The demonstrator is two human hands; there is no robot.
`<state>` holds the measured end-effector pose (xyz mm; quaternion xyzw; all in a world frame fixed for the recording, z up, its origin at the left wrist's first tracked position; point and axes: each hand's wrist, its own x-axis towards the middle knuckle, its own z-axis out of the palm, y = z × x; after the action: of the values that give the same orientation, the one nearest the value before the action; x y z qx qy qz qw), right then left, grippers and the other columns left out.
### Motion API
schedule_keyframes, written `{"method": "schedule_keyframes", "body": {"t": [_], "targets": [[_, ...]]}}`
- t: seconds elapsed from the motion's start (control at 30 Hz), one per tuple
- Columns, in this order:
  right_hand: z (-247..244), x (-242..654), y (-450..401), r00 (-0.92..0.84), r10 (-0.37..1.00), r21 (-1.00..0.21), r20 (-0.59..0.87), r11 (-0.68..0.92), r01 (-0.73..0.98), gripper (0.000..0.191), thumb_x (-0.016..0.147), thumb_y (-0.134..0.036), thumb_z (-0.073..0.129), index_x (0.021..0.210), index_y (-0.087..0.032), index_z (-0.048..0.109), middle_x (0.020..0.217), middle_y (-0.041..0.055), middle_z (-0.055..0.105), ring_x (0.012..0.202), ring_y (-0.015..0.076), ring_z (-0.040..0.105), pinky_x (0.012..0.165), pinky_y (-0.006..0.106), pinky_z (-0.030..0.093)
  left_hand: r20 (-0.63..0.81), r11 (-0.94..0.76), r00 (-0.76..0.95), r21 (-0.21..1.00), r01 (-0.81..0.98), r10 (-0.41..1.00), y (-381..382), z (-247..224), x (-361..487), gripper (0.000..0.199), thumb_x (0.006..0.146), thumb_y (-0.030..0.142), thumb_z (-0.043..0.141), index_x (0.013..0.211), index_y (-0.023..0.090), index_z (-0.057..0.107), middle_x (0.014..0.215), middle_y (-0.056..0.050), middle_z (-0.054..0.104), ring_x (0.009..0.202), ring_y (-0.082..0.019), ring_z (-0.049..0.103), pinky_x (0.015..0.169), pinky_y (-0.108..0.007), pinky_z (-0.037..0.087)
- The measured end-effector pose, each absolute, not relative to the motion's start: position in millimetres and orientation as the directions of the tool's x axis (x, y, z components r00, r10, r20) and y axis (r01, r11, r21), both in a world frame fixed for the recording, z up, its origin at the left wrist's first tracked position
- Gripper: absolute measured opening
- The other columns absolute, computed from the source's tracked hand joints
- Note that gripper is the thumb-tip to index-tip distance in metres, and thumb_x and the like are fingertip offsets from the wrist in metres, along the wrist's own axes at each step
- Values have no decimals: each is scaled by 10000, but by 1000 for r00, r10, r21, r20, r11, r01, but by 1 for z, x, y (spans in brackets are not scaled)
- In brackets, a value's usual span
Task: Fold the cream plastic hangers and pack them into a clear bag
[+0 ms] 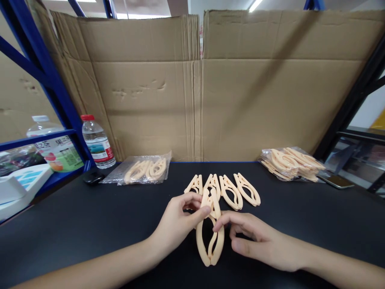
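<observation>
A large beige plastic clothes peg (221,243) is held above the black tabletop, with its two handle ends up and its closed oval jaws pointing towards me. My left hand (179,218) pinches its upper part between thumb and fingers. From the other side, the index fingertip of my right hand (255,241) touches the right side of the peg. The right thumb is apart from that finger and the other fingers are loosely bent. Just behind, several similar pegs (231,192) lie in a row, the left ones partly hidden by my left hand and the held peg.
Clear bags of beige pegs lie at the back left (147,169) and back right (290,163). A phone (337,181) is beside the right bag. A water bottle (98,142) and a black object (94,178) stand at left. Cardboard (270,100) walls the back.
</observation>
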<state>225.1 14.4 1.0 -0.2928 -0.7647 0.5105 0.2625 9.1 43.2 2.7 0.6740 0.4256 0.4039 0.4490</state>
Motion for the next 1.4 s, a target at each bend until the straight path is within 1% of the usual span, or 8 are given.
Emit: {"method": "schedule_keyframes", "body": {"t": [0.13, 0.37, 0.5, 0.67, 0.97, 1.17, 1.3, 1.4], "targets": [[3, 225, 15, -697, 709, -953, 111, 275, 129, 315, 913, -461, 499, 1126, -236, 557, 1001, 43, 539, 716, 121, 468, 699, 274, 427, 85, -130, 338, 985, 114, 937, 44, 3, 9, 274, 740, 395, 701, 815, 133, 671, 774, -63, 686, 727, -194, 636, 687, -283, 483], [-1, 238, 29, -566, 785, -932, 252, 355, 78, 318, 930, -486, 439, 1048, -230, 587, 1347, 106, 397, 908, 187, 513, 763, 331, 429, 144, -173, 221, 978, 118, 965, 78, 23, -18, 308, 744, 378, 698, 925, 132, 660, 865, -75, 713, 785, -191, 651, 720, -282, 496], [-8, 242, 42, -476, 830, -938, 291, 346, 30, 305, 928, -463, 448, 997, -205, 594, 1287, 123, 455, 931, 207, 509, 721, 327, 425, 222, -246, 121, 939, 241, 967, 109, 22, -42, 287, 759, 362, 651, 934, 134, 656, 834, -74, 712, 769, -206, 666, 728, -318, 509], [-8, 242, 45, -454, 847, -945, 277, 325, 28, 314, 921, -464, 459, 977, -192, 606, 1238, 126, 488, 813, 173, 495, 699, 320, 429, 342, -345, 80, 852, 394, 936, 128, 7, -53, 447, 770, 351, 612, 1157, 133, 557, 747, -40, 679, 714, -206, 648, 693, -324, 481], [-5, 245, 49, -428, 848, -918, 312, 384, 94, 330, 928, -465, 444, 953, -195, 631, 1133, 109, 566, 856, 192, 539, 682, 302, 446, 456, -447, 159, 644, 620, 876, 135, -16, -49, 261, 821, 309, 534, 1028, 172, 617, 726, -21, 651, 549, -158, 527, 593, -282, 396], [3, 260, 56, -418, 794, -678, 442, 601, 423, 274, 940, -416, 444, 1007, -236, 639, 1091, 75, 620, 1083, 243, 530, 968, 407, 394, 484, -495, 243, 504, 708, 840, 114, -10, -41, 318, 892, 357, 448, 1054, 154, 631, 1062, -129, 636, 1011, -284, 566, 929, -420, 385], [-4, 264, 54, -500, 790, -433, 354, 612, 662, 423, 897, -467, 511, 1284, -300, 539, 1417, 80, 439, 1346, 322, 297, 1093, 543, 219, 340, -513, 412, 302, 804, 846, 73, -1, -23, 496, 897, 485, 438, 1341, 268, 477, 1440, -134, 397, 1332, -376, 295, 1042, -581, 227], [-15, 260, 50, -533, 814, -334, 229, 580, 743, 563, 870, -552, 511, 1389, -360, 409, 1531, 48, 247, 1407, 366, 116, 1098, 613, 103, 182, -559, 529, 222, 799, 829, 50, -4, -11, 575, 862, 600, 447, 1388, 377, 394, 1513, -112, 284, 1383, -432, 147, 1037, -669, 106]]}}
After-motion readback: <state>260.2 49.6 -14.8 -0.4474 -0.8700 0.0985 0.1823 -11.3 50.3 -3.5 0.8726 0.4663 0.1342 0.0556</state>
